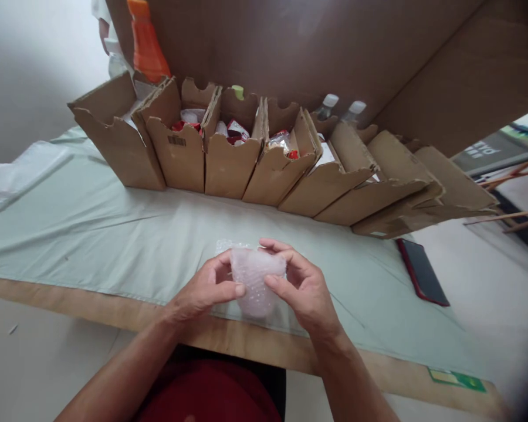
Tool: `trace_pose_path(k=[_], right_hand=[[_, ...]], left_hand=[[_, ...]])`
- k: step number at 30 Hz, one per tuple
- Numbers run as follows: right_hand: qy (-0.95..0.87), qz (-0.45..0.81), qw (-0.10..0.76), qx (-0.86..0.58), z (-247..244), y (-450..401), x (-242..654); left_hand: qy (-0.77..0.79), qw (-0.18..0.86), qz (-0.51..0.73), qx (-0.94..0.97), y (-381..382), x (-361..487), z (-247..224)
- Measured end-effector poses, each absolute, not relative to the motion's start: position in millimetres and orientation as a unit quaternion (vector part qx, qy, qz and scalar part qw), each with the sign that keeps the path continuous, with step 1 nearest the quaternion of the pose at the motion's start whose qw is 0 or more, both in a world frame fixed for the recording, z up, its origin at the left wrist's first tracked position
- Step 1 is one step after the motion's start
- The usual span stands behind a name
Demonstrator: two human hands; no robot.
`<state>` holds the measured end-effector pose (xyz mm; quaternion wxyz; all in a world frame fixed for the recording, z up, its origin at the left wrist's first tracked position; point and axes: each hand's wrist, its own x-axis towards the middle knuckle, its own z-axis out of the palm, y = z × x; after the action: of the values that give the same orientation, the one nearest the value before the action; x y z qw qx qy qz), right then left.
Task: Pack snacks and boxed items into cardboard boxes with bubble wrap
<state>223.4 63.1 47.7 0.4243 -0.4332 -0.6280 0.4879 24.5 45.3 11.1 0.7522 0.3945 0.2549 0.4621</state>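
Note:
Between my two hands is a small piece of bubble wrap, whitish and see-through, folded or shaped like a pouch. My left hand grips its left side, thumb in front and fingers behind. On the other side, my right hand pinches the right edge with the thumb pressed on the front. Whether anything is inside the wrap, I cannot tell. Another flat bit of bubble wrap shows on the cloth just behind, partly hidden by the hands.
A row of cardboard bins holding small packets runs along the back. An orange bottle rises behind the left bins. A phone lies at right on the green cloth. Clear plastic lies far left.

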Motion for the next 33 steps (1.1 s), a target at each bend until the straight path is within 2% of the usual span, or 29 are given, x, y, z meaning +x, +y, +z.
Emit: trace_pose_path(k=[8,14,20,23,25,29,33], right_hand=[[-0.519,0.614,0.482,-0.348,38.6,54.8,231.2],[-0.476,0.661,0.482,-0.323,36.3,44.5,239.1],[-0.467,0.771,0.33,-0.281,18.9,26.3,261.7],[-0.457,0.822,0.249,-0.229,-1.5,9.6,264.4],[-0.45,0.835,0.236,-0.211,-13.0,-1.4,262.0],[-0.417,0.813,0.34,-0.224,-18.0,-12.0,252.3],[-0.366,0.75,0.46,-0.304,-7.2,-5.4,248.7]], left_hand=[[0.295,0.709,0.502,0.397,44.0,21.1,11.1],[0.298,0.745,0.471,0.366,39.7,28.2,16.4],[0.439,0.673,0.418,0.424,26.9,26.6,24.9],[0.479,0.627,0.435,0.435,25.0,17.0,27.8],[0.501,0.596,0.456,0.432,27.2,10.4,30.9],[0.516,0.556,0.493,0.425,36.2,1.9,37.1],[0.504,0.55,0.499,0.441,45.5,-4.3,39.7]])
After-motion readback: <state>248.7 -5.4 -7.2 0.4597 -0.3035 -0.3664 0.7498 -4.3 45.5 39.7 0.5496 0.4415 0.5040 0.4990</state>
